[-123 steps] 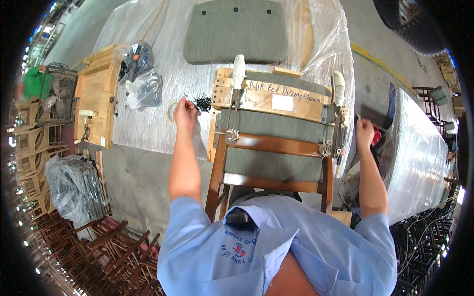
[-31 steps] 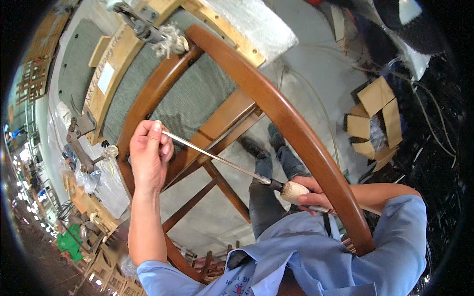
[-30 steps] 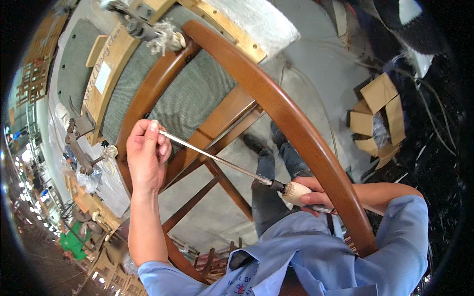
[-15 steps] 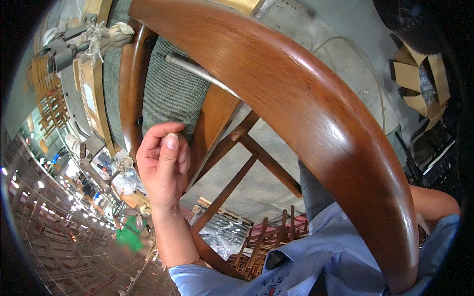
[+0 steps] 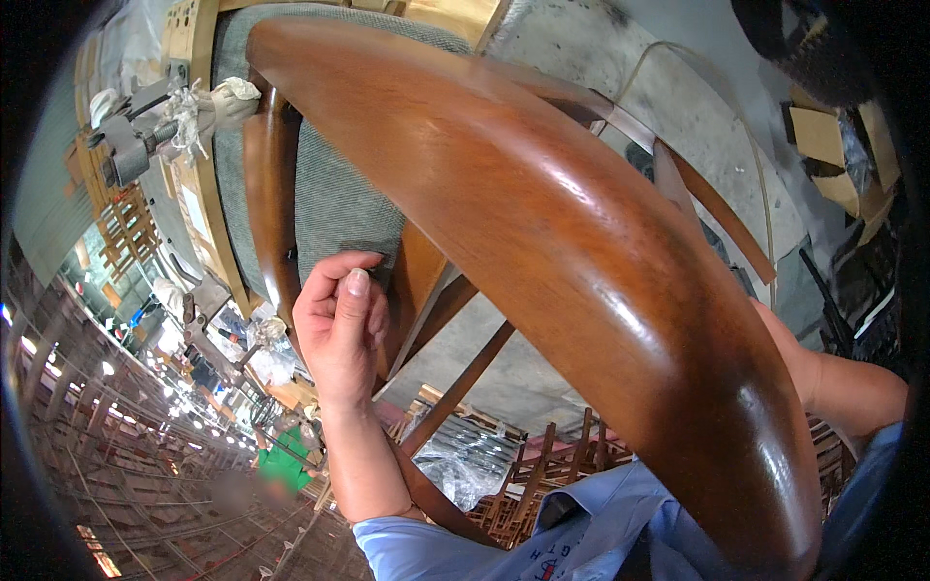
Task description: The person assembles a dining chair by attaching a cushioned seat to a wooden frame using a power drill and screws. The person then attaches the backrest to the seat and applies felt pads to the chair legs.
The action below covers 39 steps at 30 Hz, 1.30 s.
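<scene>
A broad, glossy brown wooden chair arm point(image 5: 542, 223) curves across the view from upper left to lower right. Left of it stands a rounded wooden post point(image 5: 269, 194) beside grey-green upholstery point(image 5: 339, 208). My left hand point(image 5: 339, 324) is just in front of the upholstery's lower edge, fingers curled and thumb near the index finger; whatever may be between them is hidden. Of my right hand point(image 5: 778, 339) only the part by the wrist shows, beyond the chair arm's right edge; its fingers are hidden behind the wood.
A metal clamp point(image 5: 131, 145) with white wrapping sits at the far left. Wooden legs and rails point(image 5: 460, 387) are below the seat. An open cardboard box point(image 5: 823, 140) lies at upper right. Another person in green point(image 5: 283, 460) is in the background.
The grey rod that lay across the upholstery is gone from there. My right hand has come partly into view at the arm's right edge. My left hand keeps its curled shape.
</scene>
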{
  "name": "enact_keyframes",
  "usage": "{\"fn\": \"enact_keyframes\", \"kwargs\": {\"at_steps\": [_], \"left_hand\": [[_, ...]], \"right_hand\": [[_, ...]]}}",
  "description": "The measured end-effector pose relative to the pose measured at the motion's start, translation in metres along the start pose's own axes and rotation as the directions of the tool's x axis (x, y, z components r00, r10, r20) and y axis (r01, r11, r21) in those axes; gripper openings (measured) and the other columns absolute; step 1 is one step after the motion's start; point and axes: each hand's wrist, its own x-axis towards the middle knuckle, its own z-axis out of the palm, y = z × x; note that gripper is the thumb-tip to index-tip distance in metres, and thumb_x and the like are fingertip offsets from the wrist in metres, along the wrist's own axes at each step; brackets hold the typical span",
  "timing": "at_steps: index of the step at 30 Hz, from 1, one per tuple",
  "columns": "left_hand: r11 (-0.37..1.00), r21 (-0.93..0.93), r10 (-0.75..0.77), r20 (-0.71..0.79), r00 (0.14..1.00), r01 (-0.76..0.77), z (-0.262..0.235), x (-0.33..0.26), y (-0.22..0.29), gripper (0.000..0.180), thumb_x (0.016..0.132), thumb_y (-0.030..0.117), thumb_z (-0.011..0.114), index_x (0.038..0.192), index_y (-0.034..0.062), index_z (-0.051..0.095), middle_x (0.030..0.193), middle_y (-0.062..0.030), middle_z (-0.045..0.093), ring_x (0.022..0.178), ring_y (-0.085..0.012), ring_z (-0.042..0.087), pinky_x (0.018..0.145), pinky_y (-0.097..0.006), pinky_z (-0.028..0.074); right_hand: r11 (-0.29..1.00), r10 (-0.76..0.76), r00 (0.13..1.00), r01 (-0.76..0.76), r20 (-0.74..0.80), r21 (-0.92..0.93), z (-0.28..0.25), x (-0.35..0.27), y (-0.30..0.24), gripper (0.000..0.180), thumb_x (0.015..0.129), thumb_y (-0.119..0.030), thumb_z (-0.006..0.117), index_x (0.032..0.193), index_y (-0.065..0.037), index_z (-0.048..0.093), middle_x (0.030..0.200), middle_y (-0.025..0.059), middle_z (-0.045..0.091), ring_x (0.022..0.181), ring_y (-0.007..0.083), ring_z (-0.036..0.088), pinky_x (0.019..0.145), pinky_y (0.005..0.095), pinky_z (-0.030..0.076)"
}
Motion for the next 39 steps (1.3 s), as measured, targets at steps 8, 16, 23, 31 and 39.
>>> {"fn": "enact_keyframes", "kwargs": {"at_steps": [8, 16, 23, 31, 39], "left_hand": [[1.0, -0.008, 0.015, -0.06, 0.998, -0.016, -0.005, -0.014, -0.01, 0.021, 0.104, 0.016, 0.062, 0.114, -0.0034, 0.064, 0.068, 0.0024, 0.049, 0.054, -0.005, 0.038, 0.048, -0.022, 0.026], [0.962, 0.164, 0.265, -0.345, 0.901, -0.22, -0.017, 0.024, 0.021, 0.019, 0.105, 0.016, 0.061, 0.108, -0.0017, 0.066, 0.068, 0.0022, 0.051, 0.055, -0.003, 0.039, 0.047, -0.021, 0.027], [0.67, 0.673, 0.623, -0.282, 0.729, -0.312, -0.023, 0.136, 0.046, 0.022, 0.103, 0.014, 0.062, 0.101, -0.0067, 0.07, 0.083, -0.0021, 0.069, 0.073, -0.0125, 0.059, 0.068, -0.032, 0.047], [0.429, 0.901, 0.653, -0.256, 0.713, -0.069, -0.007, 0.147, 0.051, 0.025, 0.09, 0.014, 0.062, 0.086, -0.0108, 0.061, 0.077, -0.0205, 0.067, 0.072, -0.0332, 0.064, 0.071, -0.045, 0.048], [0.361, 0.924, 0.702, -0.179, 0.69, -0.127, -0.015, 0.147, 0.046, 0.026, 0.093, 0.012, 0.06, 0.084, -0.0115, 0.06, 0.084, -0.0243, 0.068, 0.078, -0.0387, 0.064, 0.074, -0.048, 0.048]], "right_hand": [[0.972, -0.141, 0.989, 0.147, 0.044, -0.184, -0.016, 0.014, 0.009, 0.04, 0.099, -0.027, 0.065, 0.125, 0.003, 0.054, 0.096, 0.007, 0.069, 0.085, 0.0118, 0.063, 0.074, 0.0307, 0.051], [0.972, -0.193, 0.981, 0.19, -0.007, -0.135, -0.01, 0.005, 0.011, 0.044, 0.1, -0.032, 0.065, 0.126, 0.002, 0.055, 0.103, 0.0081, 0.069, 0.093, 0.0119, 0.064, 0.081, 0.0302, 0.051], [0.982, -0.143, 0.989, 0.137, -0.036, -0.127, -0.01, 0.004, 0.006, 0.048, 0.099, -0.037, 0.065, 0.128, 0.0, 0.056, 0.113, 0.0066, 0.069, 0.1, 0.0117, 0.063, 0.087, 0.0311, 0.051], [0.977, -0.173, 0.984, 0.167, -0.035, -0.131, -0.007, 0.007, 0.018, 0.047, 0.098, -0.037, 0.067, 0.125, 0.0, 0.057, 0.097, 0.0067, 0.069, 0.086, 0.0127, 0.064, 0.076, 0.0322, 0.053], [0.91, -0.265, 0.964, 0.245, -0.015, -0.334, -0.023, 0.014, 0.025, 0.042, 0.097, -0.031, 0.068, 0.122, 0.0, 0.057, 0.081, 0.0063, 0.067, 0.061, 0.0136, 0.063, 0.055, 0.029, 0.05]]}}
